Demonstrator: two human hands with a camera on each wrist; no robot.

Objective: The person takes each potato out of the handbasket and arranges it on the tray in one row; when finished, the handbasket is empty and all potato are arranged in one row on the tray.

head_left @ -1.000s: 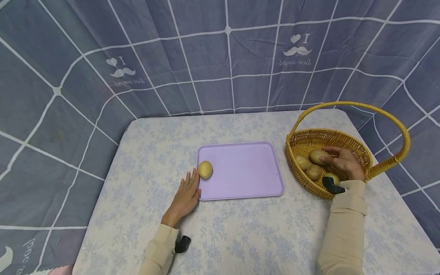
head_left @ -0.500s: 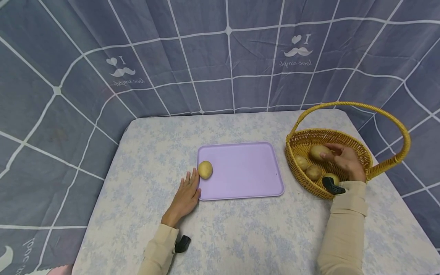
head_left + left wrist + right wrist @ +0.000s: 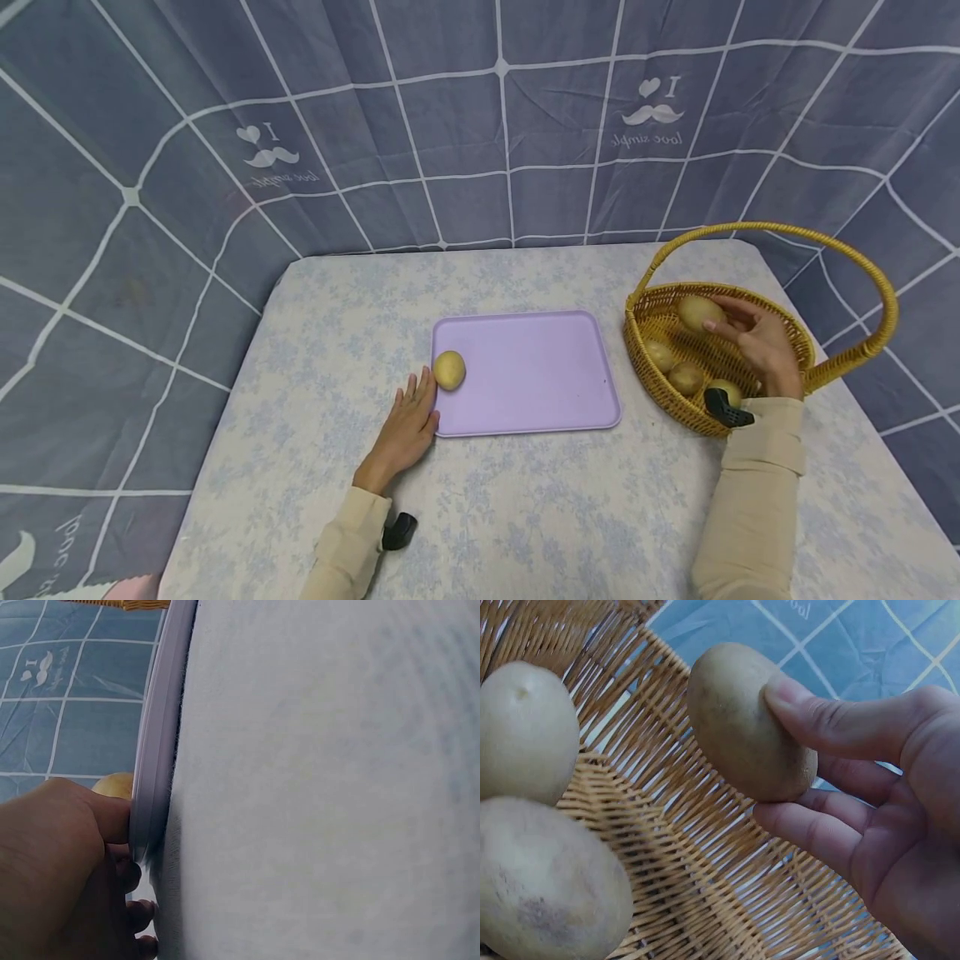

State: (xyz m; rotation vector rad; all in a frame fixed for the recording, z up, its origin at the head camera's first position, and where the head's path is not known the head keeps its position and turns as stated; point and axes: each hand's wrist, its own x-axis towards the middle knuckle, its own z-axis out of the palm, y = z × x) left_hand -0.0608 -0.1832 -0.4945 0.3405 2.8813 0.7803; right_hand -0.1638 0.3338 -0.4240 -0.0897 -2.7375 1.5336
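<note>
The right hand (image 3: 763, 346) pinches a smooth potato (image 3: 699, 313) between thumb and fingertips, out beyond its palm over the wicker basket (image 3: 662, 395), while the left hand (image 3: 403, 429) rests, fingers extended, against the lilac tray (image 3: 532, 371) beside another potato (image 3: 449, 370).

Around the tray (image 3: 532, 375)
Right of it, the basket (image 3: 675, 410) of potatoes (image 3: 686, 377), my right hand (image 3: 761, 337) above; on the tray's left end, a lone potato (image 3: 449, 370) beside my left hand (image 3: 402, 427).

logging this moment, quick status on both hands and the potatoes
Right hand holding a potato at the basket. Left hand touching tray edge. Second potato on tray. Basket handle arches close by, possible snag.
</note>
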